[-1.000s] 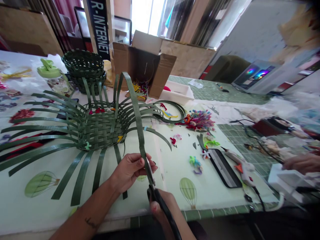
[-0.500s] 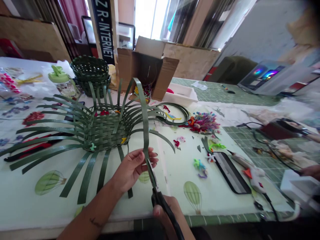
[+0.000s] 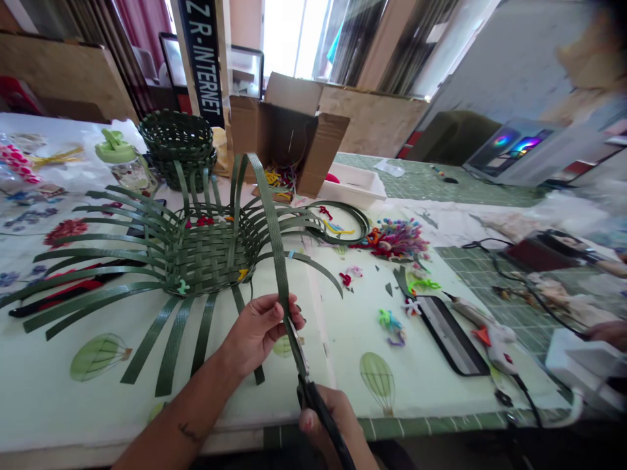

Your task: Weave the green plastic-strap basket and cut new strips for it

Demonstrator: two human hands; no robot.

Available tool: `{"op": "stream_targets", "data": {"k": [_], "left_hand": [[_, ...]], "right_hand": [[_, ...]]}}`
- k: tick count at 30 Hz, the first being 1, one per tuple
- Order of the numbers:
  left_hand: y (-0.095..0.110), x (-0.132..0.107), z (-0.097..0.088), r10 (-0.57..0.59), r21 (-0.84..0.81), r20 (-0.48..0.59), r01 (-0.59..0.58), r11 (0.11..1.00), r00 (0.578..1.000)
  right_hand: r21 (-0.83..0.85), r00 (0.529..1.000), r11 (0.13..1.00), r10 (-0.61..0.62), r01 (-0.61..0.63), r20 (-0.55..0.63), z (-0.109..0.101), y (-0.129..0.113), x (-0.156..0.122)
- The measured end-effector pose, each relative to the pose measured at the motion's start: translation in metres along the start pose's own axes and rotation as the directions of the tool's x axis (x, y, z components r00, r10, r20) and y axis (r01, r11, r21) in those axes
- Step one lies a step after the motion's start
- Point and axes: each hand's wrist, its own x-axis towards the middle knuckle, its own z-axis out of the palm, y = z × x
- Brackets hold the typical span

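Observation:
My left hand (image 3: 262, 329) pinches a long dark green strip (image 3: 275, 248) that arches up and over from the woven piece. Black-handled scissors (image 3: 306, 385) are in the grip of my right hand (image 3: 333, 418). Their blades lie along the strip just below my left fingers; whether they are cutting through it I cannot tell. The half-woven green basket (image 3: 210, 258) rests on the table to the left, its loose strips fanning outward on all sides. Small coloured twists, red, orange, yellow and pale green, sit around the edge of its woven base.
A coil of green strip (image 3: 360, 219) and a bunch of fuzzy coloured stems (image 3: 401, 238) lie beyond my hands. To the right are a phone (image 3: 453, 336) and a glue gun (image 3: 492, 336). Finished baskets (image 3: 176, 147) and a cardboard box (image 3: 289, 130) stand behind. Another person's hand (image 3: 610, 334) shows at far right.
The arched strip has shifted left at its top and bends lower. My left hand has edged slightly down, and the scissors' blades lie closer along the strip.

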Motion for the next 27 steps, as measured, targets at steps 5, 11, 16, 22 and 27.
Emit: {"op": "stream_targets", "data": {"k": [5,11,16,22,27], "left_hand": [[-0.005,-0.002,-0.001,-0.033,0.000,0.027,0.033,0.999,0.999],[-0.006,-0.003,0.002,-0.058,-0.026,0.043,0.059,0.998,0.997],[-0.008,-0.003,0.001,-0.069,-0.054,0.062,0.072,0.996,0.996],[-0.009,-0.004,0.002,-0.065,-0.066,0.060,0.069,0.995,0.996],[-0.008,-0.005,0.001,-0.067,-0.062,0.065,0.071,0.996,0.996]], "right_hand": [[-0.061,0.999,0.998,-0.032,0.031,-0.021,0.000,0.011,0.001],[-0.126,0.999,0.991,-0.053,0.054,0.011,-0.003,0.012,-0.002],[-0.153,0.998,0.986,-0.062,0.064,0.018,-0.005,0.008,0.001],[-0.060,0.997,0.996,-0.067,0.064,-0.049,0.004,0.017,0.004],[-0.046,0.995,0.998,-0.036,0.032,-0.088,0.007,0.020,0.006]]}}
